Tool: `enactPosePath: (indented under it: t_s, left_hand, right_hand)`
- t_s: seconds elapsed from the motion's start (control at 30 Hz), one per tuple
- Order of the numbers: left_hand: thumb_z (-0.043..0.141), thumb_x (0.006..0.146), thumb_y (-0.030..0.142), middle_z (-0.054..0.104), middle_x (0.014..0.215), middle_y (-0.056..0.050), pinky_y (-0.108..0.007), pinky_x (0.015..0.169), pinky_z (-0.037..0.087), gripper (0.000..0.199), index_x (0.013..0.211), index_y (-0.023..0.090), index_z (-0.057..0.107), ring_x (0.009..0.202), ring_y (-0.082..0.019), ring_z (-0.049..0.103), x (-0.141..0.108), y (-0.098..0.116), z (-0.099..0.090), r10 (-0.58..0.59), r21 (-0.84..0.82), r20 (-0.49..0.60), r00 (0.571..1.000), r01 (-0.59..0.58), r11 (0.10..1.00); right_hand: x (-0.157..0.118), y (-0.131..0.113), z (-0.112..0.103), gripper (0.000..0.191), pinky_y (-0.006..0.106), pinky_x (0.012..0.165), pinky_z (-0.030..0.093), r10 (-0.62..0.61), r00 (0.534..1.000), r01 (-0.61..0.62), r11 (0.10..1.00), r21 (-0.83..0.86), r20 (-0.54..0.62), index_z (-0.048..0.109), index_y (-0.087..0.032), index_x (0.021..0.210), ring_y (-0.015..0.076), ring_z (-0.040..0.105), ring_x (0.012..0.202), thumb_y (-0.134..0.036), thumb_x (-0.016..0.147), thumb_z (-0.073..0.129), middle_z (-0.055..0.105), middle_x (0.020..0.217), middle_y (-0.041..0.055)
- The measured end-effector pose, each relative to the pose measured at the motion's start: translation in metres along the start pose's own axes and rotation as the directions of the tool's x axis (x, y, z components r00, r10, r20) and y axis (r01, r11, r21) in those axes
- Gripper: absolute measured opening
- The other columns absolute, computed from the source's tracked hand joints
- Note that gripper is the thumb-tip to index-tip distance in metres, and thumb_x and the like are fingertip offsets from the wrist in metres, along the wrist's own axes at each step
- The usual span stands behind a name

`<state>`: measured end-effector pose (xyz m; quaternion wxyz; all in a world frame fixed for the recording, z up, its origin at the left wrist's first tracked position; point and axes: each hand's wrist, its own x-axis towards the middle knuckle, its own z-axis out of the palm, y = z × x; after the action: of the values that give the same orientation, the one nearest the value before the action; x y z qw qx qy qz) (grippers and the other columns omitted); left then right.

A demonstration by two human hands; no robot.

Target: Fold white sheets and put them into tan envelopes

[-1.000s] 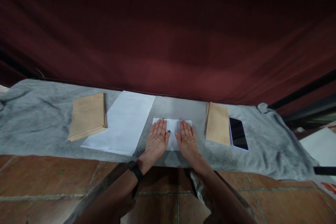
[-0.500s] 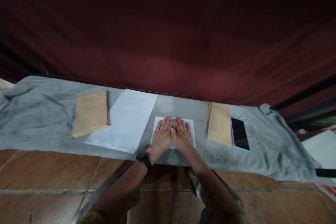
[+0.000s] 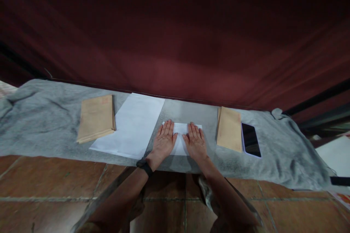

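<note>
A small white sheet of paper [image 3: 180, 147], seemingly folded, lies flat in front of me on the grey cloth. On its left part rests my left hand [image 3: 164, 140], palm down with fingers stretched out and a dark band on the wrist. My right hand [image 3: 196, 142] lies flat over the right part of the paper, its thumb pointing inward. A strip of bare paper shows between the two hands; the side edges are mostly covered by them. Neither hand grips anything.
Large white sheets [image 3: 133, 123] lie to the left, partly under a stack of brown envelopes [image 3: 95, 118]. On the right are more brown envelopes [image 3: 229, 129] beside a phone [image 3: 251, 140]. Grey cloth [image 3: 49, 123] covers the narrow surface; a dark red curtain [image 3: 175, 43] hangs behind.
My hands have slid apart across the small paper, the left one leftward and the right one rightward, uncovering its middle. Both stay flat on it.
</note>
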<state>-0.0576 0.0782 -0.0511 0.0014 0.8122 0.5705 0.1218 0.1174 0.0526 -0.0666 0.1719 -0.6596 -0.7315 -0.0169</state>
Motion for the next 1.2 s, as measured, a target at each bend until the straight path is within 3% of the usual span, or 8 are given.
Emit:
enactPosePath:
  t_s: [0.67, 1.2]
  left_hand:
    - [0.028, 0.104, 0.042, 0.037, 0.161, -0.022, -0.049, 0.125, 0.028, 0.067, 0.154, -0.001, 0.038, 0.152, -0.031, 0.034, -0.013, -0.011, 0.004, -0.06, 0.01, -0.037, 0.998, 0.061, 0.998]
    - [0.031, 0.104, 0.039, 0.037, 0.161, -0.023, -0.051, 0.123, 0.031, 0.066, 0.156, 0.0, 0.033, 0.152, -0.032, 0.035, -0.024, -0.016, 0.004, -0.07, 0.001, -0.08, 0.994, 0.07, 0.998]
  right_hand:
    - [-0.025, 0.03, -0.004, 0.062, 0.051, 0.12, 0.031, -0.016, 0.996, 0.009, 0.996, -0.088, -0.082, 0.036, -0.003, 0.157, 0.0318, 0.041, 0.147, -0.042, 0.108, 0.032, 0.042, 0.159, 0.0228]
    - [-0.035, 0.031, -0.008, 0.068, 0.055, 0.119, 0.033, 0.026, 0.994, -0.038, 0.994, -0.107, -0.107, 0.031, -0.001, 0.158, 0.0354, 0.041, 0.146, -0.046, 0.107, 0.033, 0.043, 0.158, 0.0261]
